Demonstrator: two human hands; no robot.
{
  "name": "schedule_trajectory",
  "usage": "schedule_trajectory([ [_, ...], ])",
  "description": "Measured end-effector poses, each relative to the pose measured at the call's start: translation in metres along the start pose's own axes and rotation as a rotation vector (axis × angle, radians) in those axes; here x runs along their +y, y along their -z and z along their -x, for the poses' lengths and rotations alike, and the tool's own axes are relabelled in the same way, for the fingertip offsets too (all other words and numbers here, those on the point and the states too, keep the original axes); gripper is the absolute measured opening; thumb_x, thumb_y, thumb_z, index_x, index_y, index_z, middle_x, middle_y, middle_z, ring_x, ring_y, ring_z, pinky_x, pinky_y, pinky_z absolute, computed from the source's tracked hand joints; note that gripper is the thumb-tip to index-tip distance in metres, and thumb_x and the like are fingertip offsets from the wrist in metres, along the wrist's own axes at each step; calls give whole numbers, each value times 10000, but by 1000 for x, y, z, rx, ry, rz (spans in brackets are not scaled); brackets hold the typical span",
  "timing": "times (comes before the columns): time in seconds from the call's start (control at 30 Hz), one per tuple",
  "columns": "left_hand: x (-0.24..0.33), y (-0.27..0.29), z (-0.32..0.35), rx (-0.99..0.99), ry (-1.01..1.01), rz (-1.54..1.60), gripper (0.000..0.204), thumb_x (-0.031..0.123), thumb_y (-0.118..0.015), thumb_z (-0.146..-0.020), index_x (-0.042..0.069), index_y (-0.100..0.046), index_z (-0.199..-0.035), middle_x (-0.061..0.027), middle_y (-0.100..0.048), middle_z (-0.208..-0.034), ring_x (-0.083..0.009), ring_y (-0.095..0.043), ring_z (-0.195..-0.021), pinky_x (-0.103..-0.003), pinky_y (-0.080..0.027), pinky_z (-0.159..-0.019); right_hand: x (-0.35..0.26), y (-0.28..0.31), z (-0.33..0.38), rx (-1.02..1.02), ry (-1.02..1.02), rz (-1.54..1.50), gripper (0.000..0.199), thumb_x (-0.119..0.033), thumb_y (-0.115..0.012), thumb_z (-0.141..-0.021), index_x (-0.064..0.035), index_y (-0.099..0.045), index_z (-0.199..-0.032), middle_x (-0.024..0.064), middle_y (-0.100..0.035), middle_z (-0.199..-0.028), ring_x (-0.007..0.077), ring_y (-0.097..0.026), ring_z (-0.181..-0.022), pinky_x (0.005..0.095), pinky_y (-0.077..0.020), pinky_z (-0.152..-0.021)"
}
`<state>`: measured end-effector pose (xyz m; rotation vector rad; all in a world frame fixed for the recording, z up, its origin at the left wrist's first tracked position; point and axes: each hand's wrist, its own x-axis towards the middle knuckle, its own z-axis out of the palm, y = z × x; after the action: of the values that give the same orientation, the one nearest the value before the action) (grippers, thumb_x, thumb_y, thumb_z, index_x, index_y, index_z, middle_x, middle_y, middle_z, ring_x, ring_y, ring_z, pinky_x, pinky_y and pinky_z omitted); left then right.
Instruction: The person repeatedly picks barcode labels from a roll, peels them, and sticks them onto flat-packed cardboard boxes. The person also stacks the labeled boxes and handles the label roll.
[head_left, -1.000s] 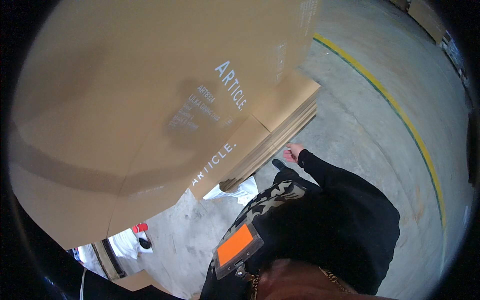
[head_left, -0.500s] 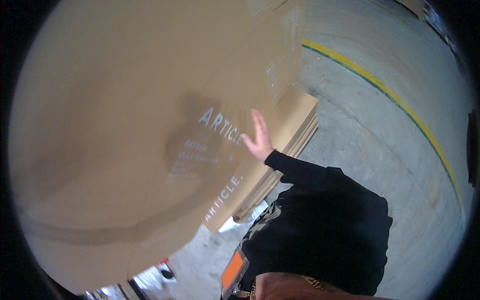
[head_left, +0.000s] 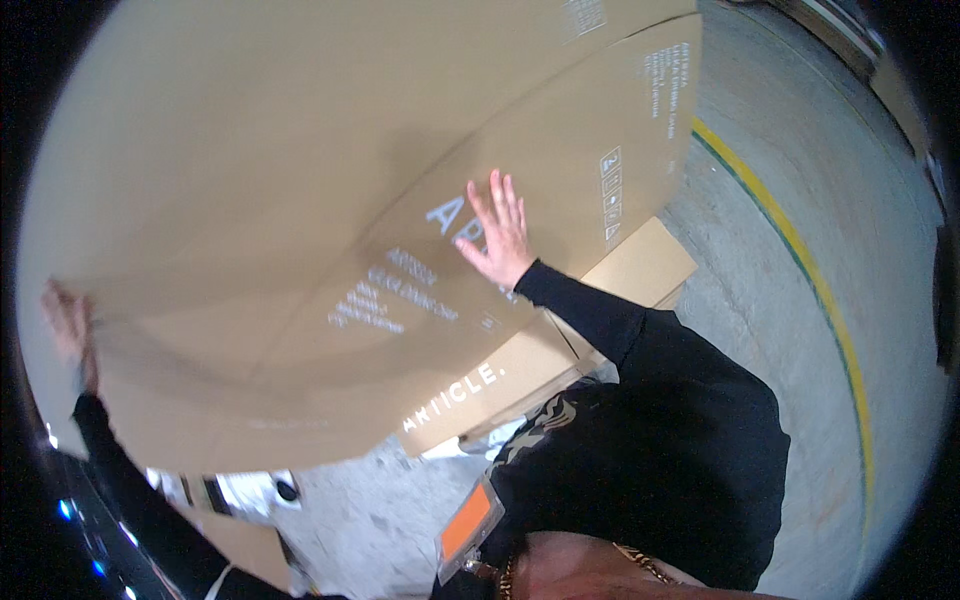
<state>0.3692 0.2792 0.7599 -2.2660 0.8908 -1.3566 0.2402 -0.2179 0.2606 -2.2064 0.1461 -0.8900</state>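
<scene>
A very large brown cardboard carton (head_left: 300,230) with white print takes up most of the head view. My right hand (head_left: 500,235) lies against its printed face, fingers spread and pointing away from me. At the far left, my left hand (head_left: 70,325) rests along the carton's edge; its fingers look stretched out, though they are somewhat blurred. Below the carton's near right side is a stack of flat cardboard (head_left: 455,405), whose top piece also bears white lettering. Most of that stack is hidden by the large carton and my right arm.
Grey concrete floor (head_left: 780,330) spreads to the right, crossed by a curved yellow and green line (head_left: 800,240). Another cardboard piece (head_left: 240,545) lies at the lower left, near white wrapped items (head_left: 255,490). An orange badge (head_left: 467,522) hangs from my neck.
My left hand and arm have come into view at the left edge of the carton. The carton has shifted and turned over the stack, while my right hand has flattened against its face.
</scene>
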Motion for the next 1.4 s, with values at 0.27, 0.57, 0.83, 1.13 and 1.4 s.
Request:
schedule_trajectory([
  [0.27, 289, -161, 289, -504, 442, 697, 803, 344, -606, -946, 14, -179, -1542, -191, -246, -1588, -300, -190, -1484, -412, -200, -1192, 73, -43, 10, -142, 41, 68, 826, -395, -673, -832, -134, -304, -1524, 247, -186, -1579, 425, -187, -1457, 552, -238, -1155],
  [0.57, 620, -147, 499, -967, 2048, 1575, 795, 449, -695, -872, 27, -334, -1440, -166, -556, -1262, -313, -558, -1156, -574, -457, -951, 254, -67, 256, -148, -1429, -559, 732, -399, -650, -860, 21, -406, -1407, 229, -460, -1402, 374, -503, -1218, 530, -416, -1024],
  [0.83, 666, -160, 564, -501, 2701, 1418, 678, 435, -641, -930, 24, -353, -1385, -218, -480, -1335, -361, -537, -1180, -553, -476, -944, 254, -50, 342, -40, -1886, -648, 694, -554, -649, -850, -40, -418, -1255, 122, -494, -1128, 320, -521, -1142, 517, -410, -1027],
  [1.13, 670, -220, 579, -240, 2917, 1111, 615, 601, -732, -800, 63, -517, -1006, -53, -479, -735, -159, -494, -617, -306, -405, -506, 245, -56, 342, 37, -1825, -730, 617, -586, -641, -857, -28, -498, -1077, 58, -553, -925, 269, -591, -1040, 508, -368, -1083],
  [1.4, 651, -248, 597, -213, 2969, 1712, 710, 644, -729, -755, 103, -556, -1180, -99, -559, -1085, -291, -526, -1011, -478, -448, -913, 247, -86, 324, 69, -1863, -797, 507, -542, -637, -859, -112, -513, -1098, 57, -512, -967, 232, -538, -942, 511, -454, -949],
])
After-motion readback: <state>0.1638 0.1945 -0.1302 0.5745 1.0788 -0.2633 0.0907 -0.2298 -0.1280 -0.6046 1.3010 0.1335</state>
